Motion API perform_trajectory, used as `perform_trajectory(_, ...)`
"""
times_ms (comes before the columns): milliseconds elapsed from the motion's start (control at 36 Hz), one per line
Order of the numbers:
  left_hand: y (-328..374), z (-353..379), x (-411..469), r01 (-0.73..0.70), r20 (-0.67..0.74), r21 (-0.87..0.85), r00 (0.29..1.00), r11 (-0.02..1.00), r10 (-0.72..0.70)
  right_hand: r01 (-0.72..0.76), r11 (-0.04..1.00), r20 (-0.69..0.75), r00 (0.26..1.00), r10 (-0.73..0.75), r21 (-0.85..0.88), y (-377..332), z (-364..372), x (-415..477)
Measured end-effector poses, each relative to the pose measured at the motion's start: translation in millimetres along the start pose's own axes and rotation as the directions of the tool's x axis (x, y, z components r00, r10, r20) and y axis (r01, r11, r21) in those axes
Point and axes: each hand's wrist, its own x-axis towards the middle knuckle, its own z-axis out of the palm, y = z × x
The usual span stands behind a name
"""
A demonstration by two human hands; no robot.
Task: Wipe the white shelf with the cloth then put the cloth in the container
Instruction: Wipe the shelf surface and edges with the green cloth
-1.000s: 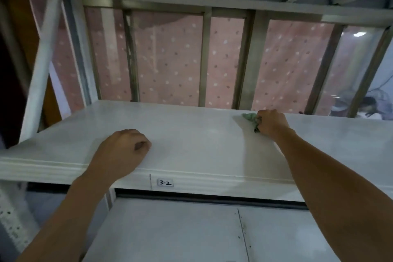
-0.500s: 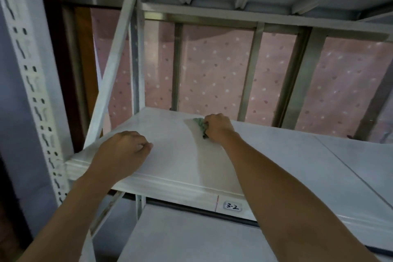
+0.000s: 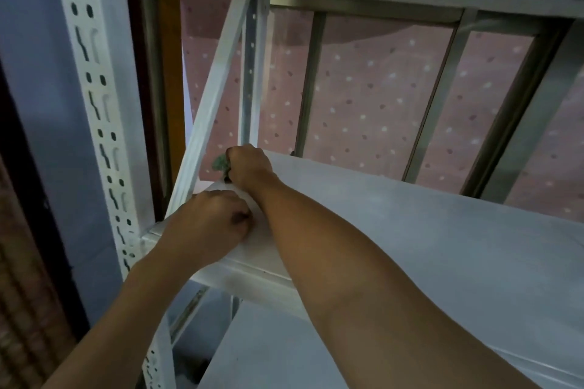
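The white shelf (image 3: 410,230) runs from the left post off to the right. My right hand (image 3: 249,167) grips a bunched green cloth (image 3: 220,163) at the shelf's far left corner, with only a small part of the cloth showing past the knuckles. My left hand (image 3: 205,227) rests on the shelf's front left corner with its fingers curled and nothing in it. No container is in view.
A perforated white post (image 3: 94,98) stands at the left, with a slanted white brace (image 3: 215,88) behind it. A lower shelf (image 3: 268,357) lies underneath. A pink dotted curtain (image 3: 373,98) hangs behind metal bars. Another shelf is close overhead.
My right hand has dragged the cloth leftwards along the back of the shelf to its far left corner. The view has swung left with it. My left hand stays on the front edge.
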Motion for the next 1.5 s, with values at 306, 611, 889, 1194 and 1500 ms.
perform_trajectory(306,19.4,0.0,8.1,0.085,0.04,-0.068,0.996,0.994,-0.083,-0.18,0.972,0.057,0.98,0.19,-0.153,84.8,-15.6,0.9)
perform_trajectory(611,101.9,31.1,33.2,0.059,0.153,-0.225,0.988,0.973,-0.024,-0.438,0.841,-0.013,0.889,0.458,-0.318,228.6,-87.5,-99.7)
perform_trajectory(889,236.1,62.1,38.7,-0.022,0.185,-0.199,0.981,0.98,0.06,-0.49,0.784,-0.038,0.856,0.516,-0.381,317.4,-143.5,-194.9)
perform_trajectory(1194,427.9,119.3,66.9,-0.116,0.145,-0.169,0.979,0.979,0.141,-0.439,0.806,-0.023,0.883,0.469,-0.397,428.9,-201.2,-289.3)
perform_trajectory(1500,498.8,161.8,85.7,-0.113,0.235,-0.144,0.961,0.983,0.145,-0.509,0.743,-0.041,0.835,0.548,-0.436,502.9,-249.3,-356.6)
